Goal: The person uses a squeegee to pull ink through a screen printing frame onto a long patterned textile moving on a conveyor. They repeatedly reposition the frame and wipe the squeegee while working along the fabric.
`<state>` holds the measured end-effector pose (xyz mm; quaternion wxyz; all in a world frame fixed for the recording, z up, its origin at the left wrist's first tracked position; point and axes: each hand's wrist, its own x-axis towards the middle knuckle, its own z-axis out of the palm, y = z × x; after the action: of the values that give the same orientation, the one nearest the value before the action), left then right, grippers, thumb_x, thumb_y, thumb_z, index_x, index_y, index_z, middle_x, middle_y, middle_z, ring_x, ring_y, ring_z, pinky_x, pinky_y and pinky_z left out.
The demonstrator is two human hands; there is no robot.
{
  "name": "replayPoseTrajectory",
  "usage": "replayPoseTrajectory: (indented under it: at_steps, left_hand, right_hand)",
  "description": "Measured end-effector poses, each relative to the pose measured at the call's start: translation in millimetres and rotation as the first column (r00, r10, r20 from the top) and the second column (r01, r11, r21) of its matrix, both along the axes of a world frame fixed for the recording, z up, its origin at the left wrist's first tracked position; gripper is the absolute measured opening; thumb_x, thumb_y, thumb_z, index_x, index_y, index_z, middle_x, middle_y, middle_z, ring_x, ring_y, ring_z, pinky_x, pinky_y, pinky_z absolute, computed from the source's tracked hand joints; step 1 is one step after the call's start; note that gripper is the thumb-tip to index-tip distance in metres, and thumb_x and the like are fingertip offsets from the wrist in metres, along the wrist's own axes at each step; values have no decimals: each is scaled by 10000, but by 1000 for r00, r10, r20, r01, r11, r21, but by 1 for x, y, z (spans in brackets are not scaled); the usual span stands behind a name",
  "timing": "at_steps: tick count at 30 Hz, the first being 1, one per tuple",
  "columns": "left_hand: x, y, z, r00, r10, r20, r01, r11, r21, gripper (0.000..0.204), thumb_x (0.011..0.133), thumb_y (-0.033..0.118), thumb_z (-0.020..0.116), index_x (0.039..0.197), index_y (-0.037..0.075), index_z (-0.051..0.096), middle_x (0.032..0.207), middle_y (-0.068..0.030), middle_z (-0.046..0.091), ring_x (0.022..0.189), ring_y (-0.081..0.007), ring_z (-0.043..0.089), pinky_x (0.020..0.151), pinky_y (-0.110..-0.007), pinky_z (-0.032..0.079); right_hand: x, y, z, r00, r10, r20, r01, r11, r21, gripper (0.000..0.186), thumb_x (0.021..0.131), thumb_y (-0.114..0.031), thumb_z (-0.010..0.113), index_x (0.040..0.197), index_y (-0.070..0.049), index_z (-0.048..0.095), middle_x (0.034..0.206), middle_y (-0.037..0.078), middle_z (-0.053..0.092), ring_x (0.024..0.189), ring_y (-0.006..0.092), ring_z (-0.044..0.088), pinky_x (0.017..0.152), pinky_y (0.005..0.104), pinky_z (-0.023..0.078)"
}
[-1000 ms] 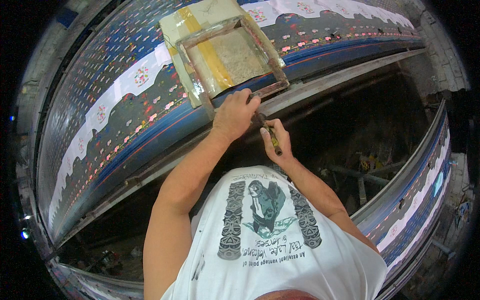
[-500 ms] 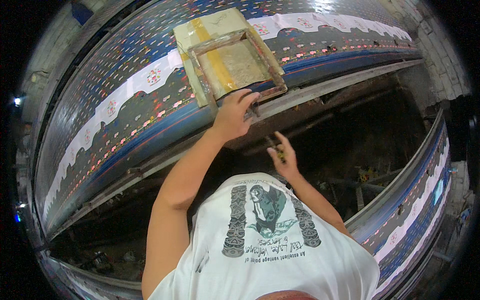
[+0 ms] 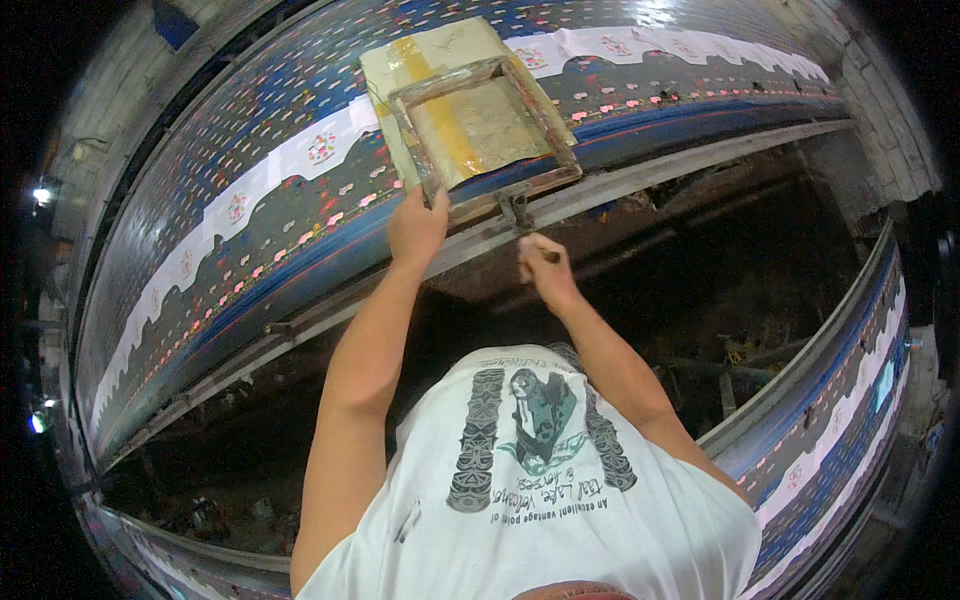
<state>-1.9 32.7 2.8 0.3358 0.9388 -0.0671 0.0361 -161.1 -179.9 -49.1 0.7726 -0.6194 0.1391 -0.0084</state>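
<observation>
A wooden-framed printing screen (image 3: 478,130) with a yellowish mesh lies on a long patterned cloth (image 3: 250,230) stretched over a table. My left hand (image 3: 417,228) grips the near left corner of the frame. My right hand (image 3: 545,270) is closed around a small dark tool just below the metal bracket (image 3: 516,207) at the frame's near edge. My white printed shirt (image 3: 530,480) fills the lower middle of the view.
The table's metal rail (image 3: 640,180) runs along the near edge of the cloth. A second printed cloth table (image 3: 850,400) curves along the right. Between them lies a dark aisle with debris (image 3: 740,350). Small lights (image 3: 40,193) glow at the far left.
The screen has moved to the right along the cloth. My left hand shifted from the frame's near right corner to its near left corner. My right hand rose toward the bracket.
</observation>
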Motion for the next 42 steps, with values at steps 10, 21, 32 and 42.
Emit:
replayPoseTrajectory:
  at_steps: [10,21,32,42]
  left_hand:
    - [-6,-8,10,1000,4,26,-6,997,79,504,1082,455,640,1141,-32,756,1033,-337,791,981,-532,771,913,-627,594]
    - [-7,-3,10,1000,-1,17,0,999,50,511,1090,469,665,1216,-18,757,987,-334,787,965,-542,768,887,-628,599]
    - [-20,-1,17,751,-434,497,407,898,169,798,905,234,865,1625,87,552,1579,-204,598,1430,-436,605,1176,-554,506]
    - [-7,-57,18,552,-781,291,742,620,256,683,811,-1,858,1450,138,663,1456,-124,640,1350,-400,635,1142,-535,536]
  right_hand:
    - [-1,-25,1,759,-646,75,646,763,30,250,1134,-191,626,899,-115,595,819,-23,575,651,114,500,601,328,453]
    - [-55,-36,-3,992,-71,-100,46,972,-230,458,1236,-427,526,1018,-63,696,763,-19,558,641,78,481,589,289,413]
    - [-57,-21,38,969,-82,235,245,480,-843,333,1083,-153,751,1406,-82,717,980,165,774,876,342,770,809,420,603]
    - [-26,-8,40,979,-5,205,204,115,-972,351,983,-159,834,1322,-146,745,976,153,788,891,369,779,791,500,614]
